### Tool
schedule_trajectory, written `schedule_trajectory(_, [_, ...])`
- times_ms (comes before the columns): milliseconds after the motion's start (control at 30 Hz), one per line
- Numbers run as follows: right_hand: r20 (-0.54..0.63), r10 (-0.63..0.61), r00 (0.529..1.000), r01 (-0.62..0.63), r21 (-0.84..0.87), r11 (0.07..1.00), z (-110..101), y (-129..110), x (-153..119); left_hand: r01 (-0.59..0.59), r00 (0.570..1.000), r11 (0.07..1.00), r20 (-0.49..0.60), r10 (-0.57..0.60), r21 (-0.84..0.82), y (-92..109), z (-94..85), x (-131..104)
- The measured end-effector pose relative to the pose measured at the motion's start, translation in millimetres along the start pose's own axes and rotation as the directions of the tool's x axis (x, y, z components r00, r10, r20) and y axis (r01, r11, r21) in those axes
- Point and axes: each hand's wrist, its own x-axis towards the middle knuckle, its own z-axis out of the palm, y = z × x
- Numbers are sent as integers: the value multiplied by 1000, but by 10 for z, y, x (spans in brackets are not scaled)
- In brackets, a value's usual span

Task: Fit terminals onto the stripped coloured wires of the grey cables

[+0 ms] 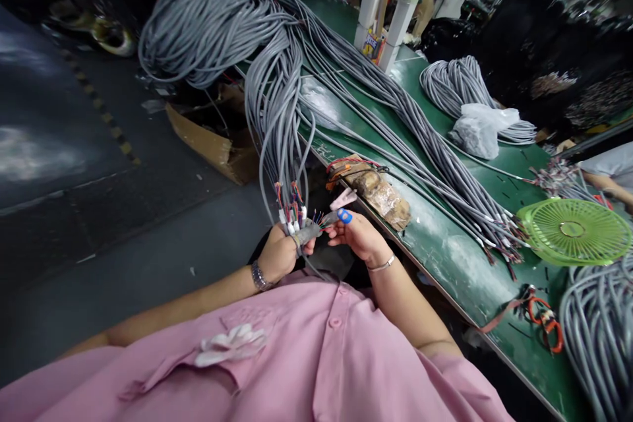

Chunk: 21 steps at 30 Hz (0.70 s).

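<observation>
My left hand (281,254) is closed around the end of a grey cable (307,233), held low in front of my body. Thin coloured wires fan out of that end. From the right, my right hand (363,236), with a blue cover on the thumb, pinches a grey frayed strand (329,218) that looks like shielding at the same end. Just beyond the left hand hangs a bundle of grey cables (277,105), its ends showing coloured wires and white sleeves. The fingertips of the left hand are partly hidden by the cable.
More grey cables (420,125) run along the green table (445,264). On it lie a taped brown block (380,194), a green fan (573,231), orange-handled scissors (546,323) and a plastic bag (482,132). A cardboard box (212,145) is below. Another person's arm (608,184) shows at right.
</observation>
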Motion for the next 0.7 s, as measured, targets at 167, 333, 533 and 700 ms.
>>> schedule_trajectory(167, [-21, -18, 1000, 14, -193, 981, 8, -45, 1, -48, 997, 995, 62, 43, 93, -86, -61, -19])
schedule_trajectory(333, [-1, -134, 991, 128, -280, 951, 53, -55, 23, -52, 990, 978, 137, 25, 201, -112, -107, -12])
schedule_trajectory(533, [82, -178, 981, 196, -362, 911, 161, -35, -21, 35, 943, 928, 295, -153, 371, -37, -81, 26])
schedule_trajectory(700, [-31, -226, 974, 204, -320, 925, 80, -8, -89, 87, 985, 982, 134, -110, 165, -7, -24, 34])
